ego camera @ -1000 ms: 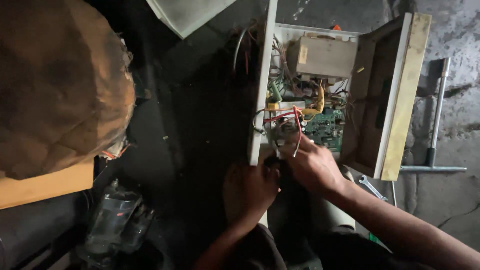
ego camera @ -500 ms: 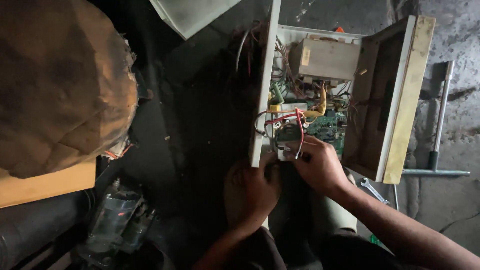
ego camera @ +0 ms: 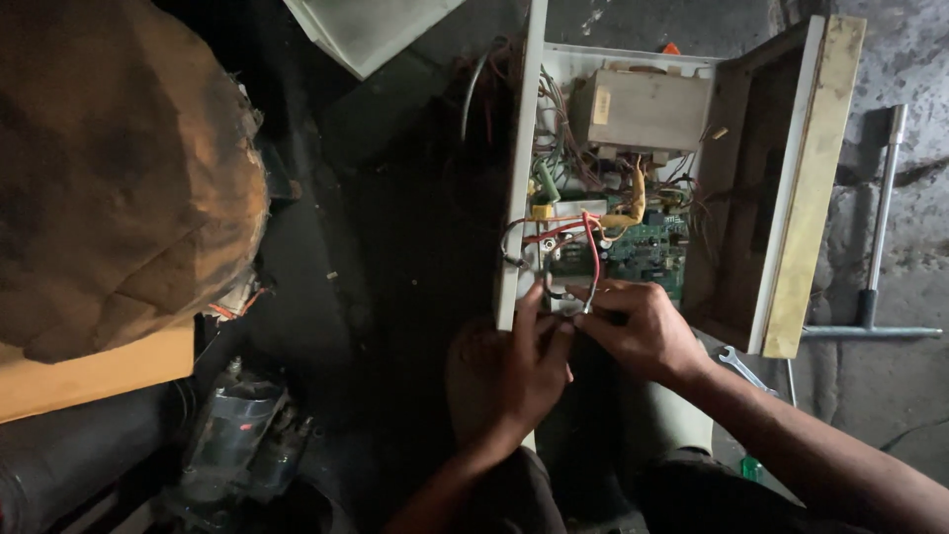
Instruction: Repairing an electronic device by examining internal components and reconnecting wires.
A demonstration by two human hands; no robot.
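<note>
Two hands are working at the near edge of one open white metal case [ego camera: 521, 148] — the left hand [ego camera: 514, 366] is pinching a small connector [ego camera: 563, 302], and the right hand [ego camera: 643, 331] is closing its fingers on it too. One red wire [ego camera: 591, 247] is looping down to them beside one green circuit board [ego camera: 647, 249] — one T-handled wrench [ego camera: 875, 267] is lying on the floor.

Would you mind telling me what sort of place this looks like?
Probably a repair workshop: an opened metal case showing a circuit board and wires, a T-handled wrench on the rough concrete floor, and a spanner nearby.

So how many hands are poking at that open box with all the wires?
2. The left hand is at the open box's near edge, and the right hand is beside it, on the wires.
</note>
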